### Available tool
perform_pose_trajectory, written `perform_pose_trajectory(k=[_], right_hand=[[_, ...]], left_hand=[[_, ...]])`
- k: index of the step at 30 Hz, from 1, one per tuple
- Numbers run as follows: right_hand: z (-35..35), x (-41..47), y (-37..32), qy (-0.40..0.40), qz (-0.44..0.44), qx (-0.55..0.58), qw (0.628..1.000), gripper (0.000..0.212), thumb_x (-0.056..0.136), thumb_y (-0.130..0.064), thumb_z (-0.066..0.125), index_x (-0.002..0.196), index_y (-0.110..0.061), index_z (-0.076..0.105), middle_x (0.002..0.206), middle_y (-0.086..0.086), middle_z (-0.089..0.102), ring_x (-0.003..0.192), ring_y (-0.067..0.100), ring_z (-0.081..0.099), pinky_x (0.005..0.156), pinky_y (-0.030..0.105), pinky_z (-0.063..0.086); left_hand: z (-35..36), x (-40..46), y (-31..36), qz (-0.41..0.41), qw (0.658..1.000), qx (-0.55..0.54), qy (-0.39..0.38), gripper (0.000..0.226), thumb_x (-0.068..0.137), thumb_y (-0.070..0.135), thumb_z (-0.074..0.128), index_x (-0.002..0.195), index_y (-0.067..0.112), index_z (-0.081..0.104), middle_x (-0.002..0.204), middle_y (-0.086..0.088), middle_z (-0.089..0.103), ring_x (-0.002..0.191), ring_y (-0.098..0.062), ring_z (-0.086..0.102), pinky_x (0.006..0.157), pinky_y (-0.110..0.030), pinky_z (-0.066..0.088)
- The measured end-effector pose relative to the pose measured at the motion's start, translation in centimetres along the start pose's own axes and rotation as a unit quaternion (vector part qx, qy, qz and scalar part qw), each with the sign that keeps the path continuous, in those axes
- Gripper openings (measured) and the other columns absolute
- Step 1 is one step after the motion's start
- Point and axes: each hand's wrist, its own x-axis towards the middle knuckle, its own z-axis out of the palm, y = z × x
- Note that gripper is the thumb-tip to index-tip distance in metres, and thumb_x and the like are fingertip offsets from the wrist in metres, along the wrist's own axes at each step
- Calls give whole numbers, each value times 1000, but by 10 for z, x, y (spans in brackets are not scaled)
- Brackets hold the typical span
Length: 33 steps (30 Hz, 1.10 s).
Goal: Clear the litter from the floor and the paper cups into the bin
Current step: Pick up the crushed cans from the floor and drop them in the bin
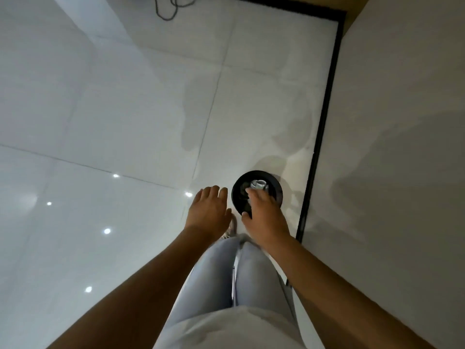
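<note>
A round black bin (pixel 274 186) stands on the white tiled floor close to the wall on the right. Inside it lies a crumpled white paper cup (pixel 259 184) with other pale litter. My right hand (pixel 264 215) hovers over the bin's near rim with fingers spread and relaxed, holding nothing that I can see. My left hand (pixel 208 210) hangs just left of the bin, palm down, fingers straight and empty.
A black skirting strip (pixel 317 147) runs along the foot of the grey wall (pixel 392 122) on the right. A dark cable (pixel 166 8) loops on the floor at the top. My legs in pale jeans (pixel 231 273) stand right before the bin.
</note>
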Motion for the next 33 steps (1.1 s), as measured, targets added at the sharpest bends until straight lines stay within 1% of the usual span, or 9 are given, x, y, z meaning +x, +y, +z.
perform_pose_trajectory(k=[3,7,10,13,17,23,27,33], right_hand=[[-10,-23,-28,-26,-59,-53,997,59,96,-26,50,149,-17,25,151,5,32,136,25,33,108,37,39],[-17,-62,-64,-59,-145,-128,979,57,95,-27,51,147,-17,28,146,6,37,130,27,38,102,38,41],[-12,-92,-91,-73,-209,-181,958,56,96,-30,50,145,-18,28,143,7,39,127,28,40,98,38,41],[4,-122,-123,-87,-281,-236,926,56,96,-34,49,145,-18,28,142,7,41,123,28,43,96,38,41],[38,-170,-172,-117,-374,-285,875,56,96,-32,49,146,-19,28,143,8,40,124,27,44,98,37,42],[119,-263,-247,-163,-492,-346,782,56,96,-32,49,146,-18,29,144,7,41,125,26,44,100,37,43],[192,-341,-292,-196,-548,-369,725,56,95,-32,48,146,-18,29,141,7,43,122,26,46,97,37,43],[319,-473,-347,-238,-616,-396,638,57,96,-34,49,147,-18,28,138,5,46,119,24,48,96,34,44]], left_hand=[[-17,-45,-6,-52,998,-17,17,53,97,37,42,142,11,32,143,-8,39,135,-25,33,115,-34,21],[-30,-117,-7,-142,986,-61,62,53,96,38,43,141,11,33,143,-9,40,134,-26,33,114,-34,23],[-28,-174,-5,-201,970,-103,88,54,96,39,43,141,11,34,143,-8,41,134,-26,34,114,-34,24],[-18,-230,-9,-265,947,-137,122,52,96,39,43,140,12,37,140,-7,45,130,-24,37,112,-32,24],[3,-313,-27,-369,898,-190,145,51,95,38,42,139,11,38,138,-8,46,128,-25,39,112,-34,25],[56,-452,-57,-506,808,-247,176,52,96,37,42,141,12,35,139,-8,45,128,-25,40,113,-35,24],[104,-556,-72,-565,757,-278,173,53,96,38,41,142,12,34,138,-8,46,126,-24,42,112,-34,26],[186,-722,-97,-644,678,-311,173,51,96,38,40,140,12,35,136,-8,47,124,-24,43,109,-32,28]])
